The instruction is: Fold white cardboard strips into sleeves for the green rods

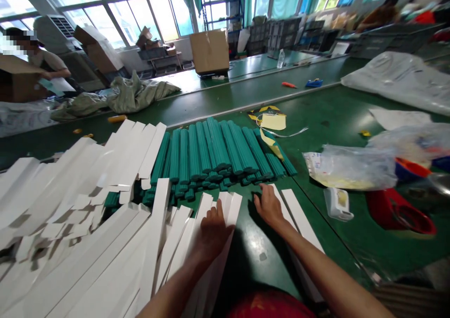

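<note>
My left hand [215, 224] is over a long white carton [232, 205] in the row at front centre, its thumb on the right side and its fingers on the left, the index finger extended. My right hand [269, 208] is beside two long white cartons [298, 215] lying to the right, its fingers apart and slightly bent, with nothing visible in them. Just beyond both hands lies a stack of green ribbed rods [211, 149]. To the left, many flat white cartons [80, 168] are heaped on the green table [246, 252].
Plastic bags [351, 165], a white device [338, 203] and a red tape dispenser [401, 215] lie on the right. A yellow label [273, 122] rests behind the rods. Farther off are a cardboard box [210, 50], a bottle [280, 58] and a person [49, 64] at left.
</note>
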Demonstrator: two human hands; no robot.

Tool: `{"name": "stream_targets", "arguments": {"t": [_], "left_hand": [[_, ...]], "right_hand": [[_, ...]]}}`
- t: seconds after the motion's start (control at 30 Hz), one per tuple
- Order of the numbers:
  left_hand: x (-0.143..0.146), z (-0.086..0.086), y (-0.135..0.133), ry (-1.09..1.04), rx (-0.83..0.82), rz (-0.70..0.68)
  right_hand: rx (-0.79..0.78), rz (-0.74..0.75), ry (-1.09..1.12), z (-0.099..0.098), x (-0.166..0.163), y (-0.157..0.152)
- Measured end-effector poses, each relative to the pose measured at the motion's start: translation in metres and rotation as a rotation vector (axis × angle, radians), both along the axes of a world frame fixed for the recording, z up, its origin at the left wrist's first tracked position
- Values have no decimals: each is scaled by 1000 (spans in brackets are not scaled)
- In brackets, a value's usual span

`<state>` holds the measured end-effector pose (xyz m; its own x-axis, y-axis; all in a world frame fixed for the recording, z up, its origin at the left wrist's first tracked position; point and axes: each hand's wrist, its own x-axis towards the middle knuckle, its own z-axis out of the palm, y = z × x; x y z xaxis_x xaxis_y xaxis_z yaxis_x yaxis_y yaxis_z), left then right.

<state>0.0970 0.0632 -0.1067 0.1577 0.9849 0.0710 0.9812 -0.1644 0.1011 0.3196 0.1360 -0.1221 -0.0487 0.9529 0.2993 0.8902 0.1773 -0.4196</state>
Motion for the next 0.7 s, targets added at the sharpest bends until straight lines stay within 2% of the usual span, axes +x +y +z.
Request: {"name": "stream_targets", "arguments": {"t": [0.07,0.13,0.23,0.3,0.33,0.43,0.5,0.57,0.6,0.7], "left_hand": [[-16,7,-9,-20,27,-112],[-37,19,-17,-26,45,-322],[-60,32,-22,-65,-29,-683],[-63,34,-19,-103,-98,-803],[-62,34,-15,-113,-127,-835],[-55,42,3,-117,-164,-903],[-53,58,18,-163,-182,-960],[-54,80,33,-330,-212,-980],[-54,92,40,-473,-217,-930],[-48,118,56,-859,-166,-650]], "right_hand": [[25,38,-3,5,1,-2],[32,136,-16,12,-2,-6],[-32,542,-104,11,-22,-23],[-96,792,-165,1,-43,-37],[-121,840,-181,-4,-52,-43],[-141,763,-169,-9,-69,-48],[-121,749,-139,1,-68,-40],[-74,772,-70,22,-63,-24],[-51,777,-24,34,-60,-16],[-64,726,174,67,-56,3]]}}
